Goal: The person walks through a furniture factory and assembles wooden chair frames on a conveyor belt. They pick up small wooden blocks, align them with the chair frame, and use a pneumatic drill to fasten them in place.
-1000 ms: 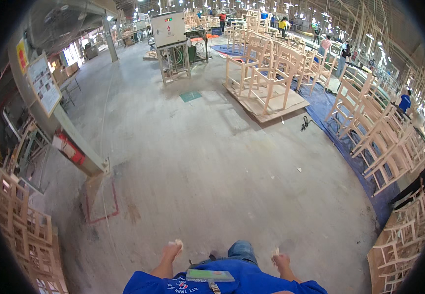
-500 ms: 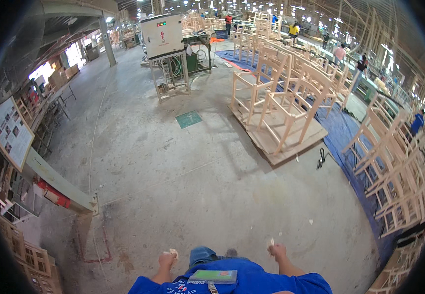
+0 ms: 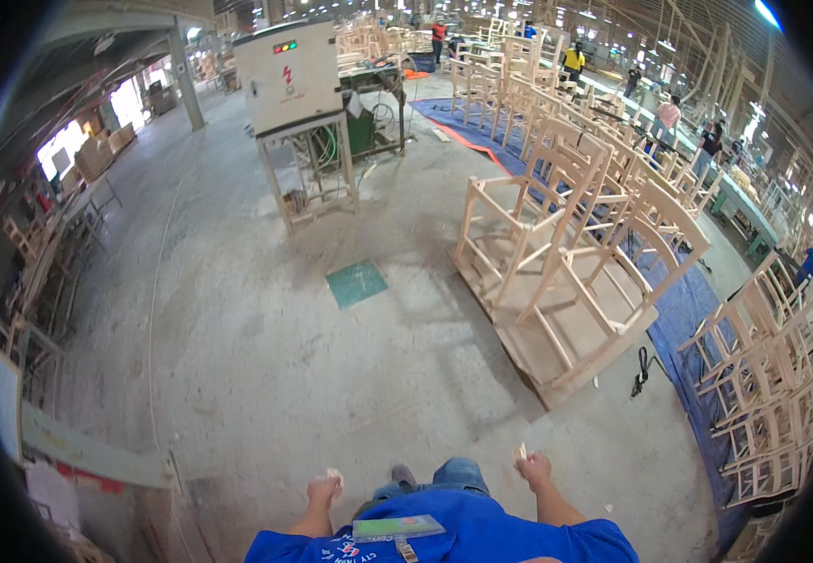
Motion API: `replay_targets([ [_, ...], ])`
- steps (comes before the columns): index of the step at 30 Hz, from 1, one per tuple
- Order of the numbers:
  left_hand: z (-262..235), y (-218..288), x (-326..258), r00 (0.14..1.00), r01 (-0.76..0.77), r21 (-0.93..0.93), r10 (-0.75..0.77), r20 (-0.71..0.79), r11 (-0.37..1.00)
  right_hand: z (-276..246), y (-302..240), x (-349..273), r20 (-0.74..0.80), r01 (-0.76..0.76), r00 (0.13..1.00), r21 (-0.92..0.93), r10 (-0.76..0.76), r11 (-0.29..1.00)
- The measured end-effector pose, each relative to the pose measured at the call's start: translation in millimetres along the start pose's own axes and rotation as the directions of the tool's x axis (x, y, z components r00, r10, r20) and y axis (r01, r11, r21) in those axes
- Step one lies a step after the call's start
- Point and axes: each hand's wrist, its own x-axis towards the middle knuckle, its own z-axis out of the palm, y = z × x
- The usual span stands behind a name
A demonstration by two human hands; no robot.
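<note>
Low in the head view, my left hand (image 3: 321, 493) is closed round a small pale, crumpled-looking thing (image 3: 334, 476). Its kind is too small to make out. My right hand (image 3: 536, 467) is closed too, with a thin pale piece (image 3: 521, 452) sticking up past the fingers. Both hands hang apart at my sides, over the concrete floor (image 3: 265, 375), and touch nothing else. Ahead to the right, bare wooden chair frames (image 3: 566, 253) stand on a flat board (image 3: 542, 371); my right hand is nearest to that board.
A white electrical cabinet (image 3: 289, 80) stands on a metal stand ahead. A green plate (image 3: 357, 283) lies on the floor. Stacked chair frames (image 3: 763, 375) line a blue sheet (image 3: 697, 385) at right, near a black cord (image 3: 645, 371). Several people are at work far off.
I have walked forward: the cabinet, green plate and chair board are nearer, and the post with the fire extinguisher has slipped toward the lower left. Both hands keep hold of their pale pieces.
</note>
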Motion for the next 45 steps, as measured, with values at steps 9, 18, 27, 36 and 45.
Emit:
replay_targets([
  [9,-36.5,414.7,250.7,0.907,-0.397,0.077,0.404,-0.12,0.915,65.8,-168.2,197.8,0.074,-0.433,0.886,0.488,0.458,0.758],
  [18,-54.0,601.7,409.5,0.997,-0.065,0.094,0.069,-0.04,0.993,79.4,-577.1,586.1,-0.011,0.236,0.971,0.247,-0.24,0.94],
  [27,-35.7,843.1,623.4,0.96,0.233,0.266,-0.178,-0.216,0.935,102.2,-909.4,905.3,-0.088,0.318,0.936,0.624,-0.341,0.714],
  [36,-43.0,1282.6,878.0,0.918,-0.391,0.153,0.396,-0.004,0.908,117.3,-999.4,1109.3,-0.087,0.076,0.996,0.696,-0.022,0.714],
  [45,42.4,1674.4,1019.0,0.917,-0.392,-0.136,0.398,0.021,0.91,136.9,-1087.2,1426.1,-0.125,-0.035,0.958,0.843,0.258,0.536],
])
